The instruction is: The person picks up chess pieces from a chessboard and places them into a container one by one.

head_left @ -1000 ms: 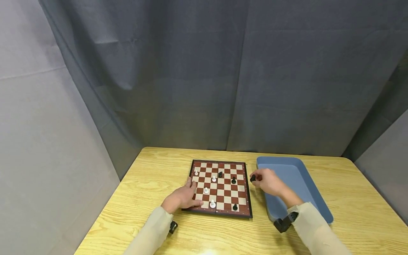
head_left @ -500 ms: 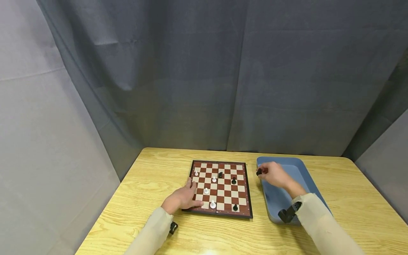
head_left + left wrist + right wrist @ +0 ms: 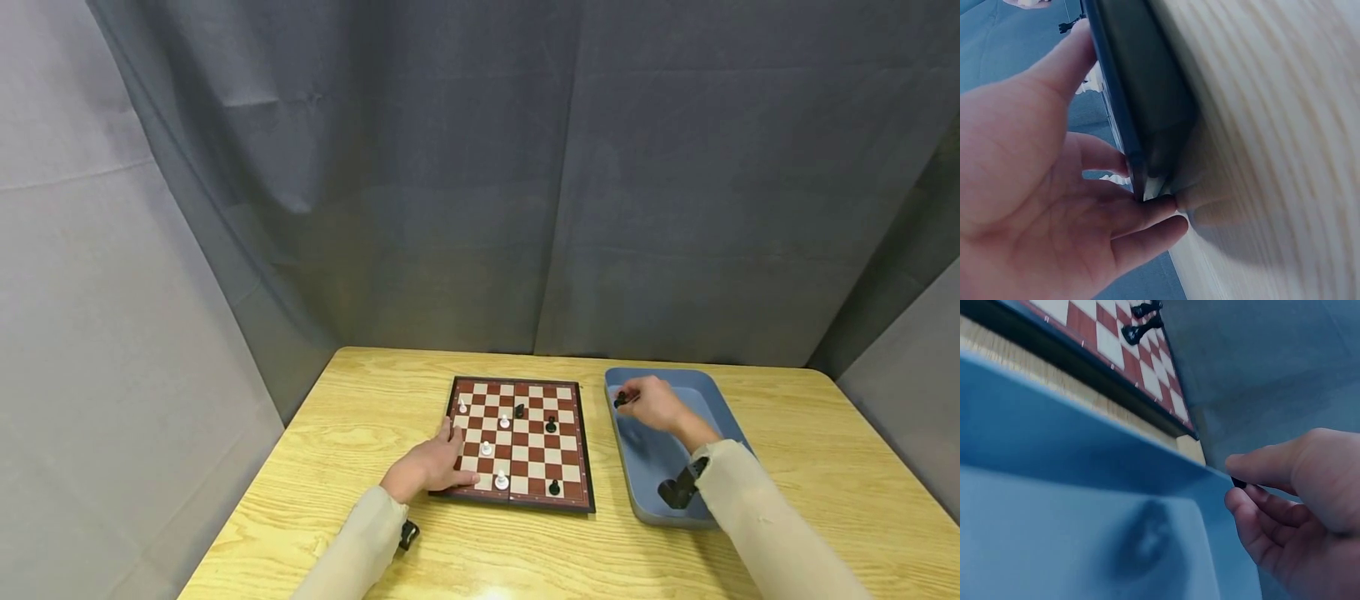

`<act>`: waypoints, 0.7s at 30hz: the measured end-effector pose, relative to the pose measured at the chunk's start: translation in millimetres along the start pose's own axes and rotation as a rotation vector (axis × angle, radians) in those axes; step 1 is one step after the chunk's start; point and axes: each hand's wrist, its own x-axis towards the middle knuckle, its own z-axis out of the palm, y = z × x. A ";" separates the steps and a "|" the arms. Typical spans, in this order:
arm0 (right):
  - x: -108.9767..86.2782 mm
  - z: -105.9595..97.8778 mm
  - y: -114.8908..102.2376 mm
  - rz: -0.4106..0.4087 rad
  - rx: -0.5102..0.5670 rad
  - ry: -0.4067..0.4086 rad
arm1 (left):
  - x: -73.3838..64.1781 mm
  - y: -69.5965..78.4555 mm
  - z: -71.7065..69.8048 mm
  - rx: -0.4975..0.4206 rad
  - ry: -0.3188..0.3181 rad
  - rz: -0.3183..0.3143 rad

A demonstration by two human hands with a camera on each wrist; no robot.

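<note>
The brown-and-cream chessboard (image 3: 551, 506) lies flat on the table. My left hand (image 3: 427, 468) rests along its left side, fingers spread and thumb over the near corner. In the left wrist view some fingertips touch the board's dark edge. Several white chess pieces, among them a white pawn (image 3: 501, 481), stand on the left half. A black knight (image 3: 520, 411) and two more black pieces stand on the right half. Above the blue tray's left side, my right hand (image 3: 654, 404) pinches a black chess piece (image 3: 621, 400), mostly hidden by the fingertips in the right wrist view.
The shallow blue tray (image 3: 651, 502) stands on the wooden table (image 3: 360, 392) to the right of the board, a narrow strip apart from it. Grey curtains (image 3: 450, 208) hang behind the table and at its sides.
My right hand has moved right with the black chess piece, from the gap beside the board to over the tray. The left hand and the pieces on the board stay in place.
</note>
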 end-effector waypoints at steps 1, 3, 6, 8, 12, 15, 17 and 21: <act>0.8 0.9 2.2 0.008 -0.005 0.003 | -0.1 -0.1 0.1 0.000 0.000 0.003; 2.7 2.6 7.0 0.024 -0.011 0.009 | -0.6 -0.3 0.3 0.000 0.000 0.006; 5.5 4.8 13.6 0.046 -0.018 0.011 | -1.3 -0.5 -0.2 -0.005 0.003 0.007; 6.8 5.9 17.2 0.060 -0.019 0.009 | -1.5 -0.5 -0.7 -0.004 0.004 0.006; 9.0 7.5 24.5 0.080 -0.034 0.010 | -1.6 -0.4 -1.9 -0.003 0.003 0.004; 9.9 8.5 29.8 0.081 -0.041 0.013 | -1.6 -0.1 -2.5 -0.006 0.001 0.004; 10.0 9.8 32.5 0.083 -0.043 0.012 | -1.5 0.1 -2.7 -0.012 -0.002 0.005; 9.8 13.1 37.0 0.083 -0.049 0.019 | -1.1 0.0 -2.0 -0.024 -0.008 0.006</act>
